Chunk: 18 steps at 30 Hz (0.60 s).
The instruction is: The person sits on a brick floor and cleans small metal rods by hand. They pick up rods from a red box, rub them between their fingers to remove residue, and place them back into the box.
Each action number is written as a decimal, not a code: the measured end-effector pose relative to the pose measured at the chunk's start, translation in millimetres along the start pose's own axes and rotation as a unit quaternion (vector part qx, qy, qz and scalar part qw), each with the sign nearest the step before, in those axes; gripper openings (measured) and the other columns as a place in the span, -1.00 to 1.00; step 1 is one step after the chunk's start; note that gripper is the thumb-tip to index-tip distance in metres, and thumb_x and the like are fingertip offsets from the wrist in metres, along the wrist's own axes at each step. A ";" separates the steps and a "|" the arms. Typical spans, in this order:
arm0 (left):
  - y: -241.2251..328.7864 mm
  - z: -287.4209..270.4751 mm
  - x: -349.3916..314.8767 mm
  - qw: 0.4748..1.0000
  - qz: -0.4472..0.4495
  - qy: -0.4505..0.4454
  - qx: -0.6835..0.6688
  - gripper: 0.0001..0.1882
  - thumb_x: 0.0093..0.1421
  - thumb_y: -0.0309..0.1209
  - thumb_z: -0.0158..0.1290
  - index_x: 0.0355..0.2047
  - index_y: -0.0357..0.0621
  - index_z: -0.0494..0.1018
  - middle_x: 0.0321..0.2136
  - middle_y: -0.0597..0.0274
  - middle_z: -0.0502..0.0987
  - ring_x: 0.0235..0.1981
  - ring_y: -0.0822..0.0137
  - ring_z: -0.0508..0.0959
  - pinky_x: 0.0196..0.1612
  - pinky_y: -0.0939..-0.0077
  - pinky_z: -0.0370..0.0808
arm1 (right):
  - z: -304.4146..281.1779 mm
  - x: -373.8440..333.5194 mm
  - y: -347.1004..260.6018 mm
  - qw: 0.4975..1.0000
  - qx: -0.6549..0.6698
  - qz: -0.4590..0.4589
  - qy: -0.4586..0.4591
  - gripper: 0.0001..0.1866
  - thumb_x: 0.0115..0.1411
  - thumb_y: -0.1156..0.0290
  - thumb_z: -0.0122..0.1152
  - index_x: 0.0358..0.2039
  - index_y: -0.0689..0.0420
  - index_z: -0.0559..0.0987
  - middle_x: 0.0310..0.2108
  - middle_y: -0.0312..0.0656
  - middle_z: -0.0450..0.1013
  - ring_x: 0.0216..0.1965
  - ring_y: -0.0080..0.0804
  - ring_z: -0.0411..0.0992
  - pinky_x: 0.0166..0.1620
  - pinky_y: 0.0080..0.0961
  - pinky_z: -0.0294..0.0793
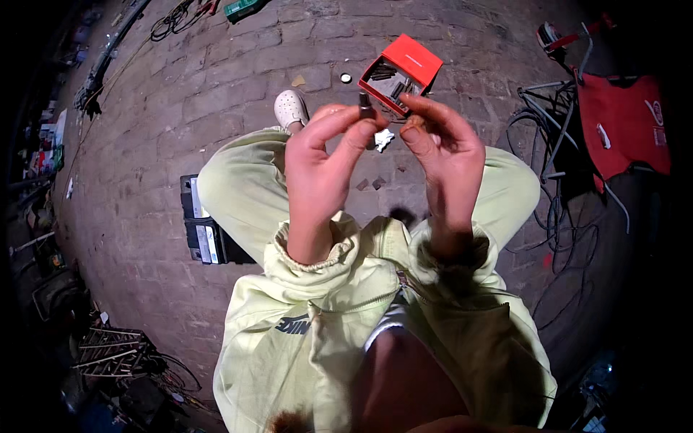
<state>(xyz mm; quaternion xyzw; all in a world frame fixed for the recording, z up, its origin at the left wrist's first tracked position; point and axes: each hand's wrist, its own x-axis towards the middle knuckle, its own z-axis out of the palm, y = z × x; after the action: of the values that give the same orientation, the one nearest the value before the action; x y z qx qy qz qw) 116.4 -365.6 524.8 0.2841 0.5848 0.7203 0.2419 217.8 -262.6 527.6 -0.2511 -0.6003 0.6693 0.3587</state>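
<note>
Above the brick floor (238, 86), in the head view, both hands are raised in front of the person's bent knees. The left hand (317, 155) is closed in a pinch, thumb against fingers, on a small dark metal piece (366, 107) that stands roughly upright with its top end clear of the grip. The right hand (455, 155) is just beside it, partly curled, thumb and forefinger near each other; whether something small sits between them I cannot tell.

Beyond the hands, an open red box (413, 58) holds more dark metal pieces (382, 71). A white crumpled scrap (383, 139) shows below the fingertips.

To handle the piece well, I would pinch it low and firmly, leaving the upper end in sight, and bring the right fingertips in square to it. Working over the box seems safer, since a slip could send so small a part onto the bricks.
</note>
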 end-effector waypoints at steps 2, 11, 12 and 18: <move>-0.5 3.1 -3.2 0.994 0.062 -0.013 0.084 -0.82 0.00 -0.53 0.18 -0.34 -0.30 0.55 -0.50 0.21 0.49 -0.37 0.34 0.43 -0.28 0.53 0.35 | 2.4 3.8 -9.9 0.998 -0.015 -0.042 -0.042 -0.77 -0.01 0.55 0.32 -0.27 0.19 0.62 -0.43 -0.33 0.48 -0.32 -0.61 0.34 -0.22 -0.68 0.26; 16.5 8.4 -14.9 0.937 0.208 0.085 0.269 -0.72 -0.28 -0.47 0.31 -0.45 -0.13 0.60 -0.61 0.31 0.44 -0.43 0.27 0.38 -0.35 0.43 0.29 | 1.3 -3.7 -23.2 0.984 -0.074 -0.150 -0.062 -0.80 -0.08 0.64 0.33 -0.35 0.27 0.62 -0.41 -0.21 0.50 -0.29 -0.48 0.36 -0.14 -0.54 0.31; 17.3 8.9 -15.4 0.937 0.210 0.086 0.267 -0.72 -0.28 -0.47 0.31 -0.45 -0.13 0.60 -0.61 0.31 0.44 -0.43 0.27 0.38 -0.35 0.43 0.29 | 1.0 -4.5 -23.0 0.983 -0.080 -0.148 -0.067 -0.80 -0.08 0.65 0.33 -0.36 0.28 0.61 -0.40 -0.20 0.48 -0.31 -0.49 0.37 -0.18 -0.57 0.34; 20.8 -4.9 -16.9 0.981 0.103 -0.125 0.108 -0.84 -0.04 -0.46 0.17 -0.41 -0.23 0.58 -0.57 0.22 0.48 -0.43 0.27 0.42 -0.29 0.47 0.33 | -11.5 3.5 -28.0 0.980 0.106 0.000 -0.170 -0.87 0.01 0.60 0.30 -0.39 0.33 0.58 -0.48 -0.19 0.44 -0.43 -0.49 0.42 -0.38 -0.63 0.40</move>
<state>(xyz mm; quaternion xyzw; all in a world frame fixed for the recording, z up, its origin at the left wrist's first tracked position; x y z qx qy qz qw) 124.8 -384.7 542.3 0.4553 0.5921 0.6324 0.2055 229.4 -252.1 553.7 -0.0939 -0.5781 0.7622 0.2758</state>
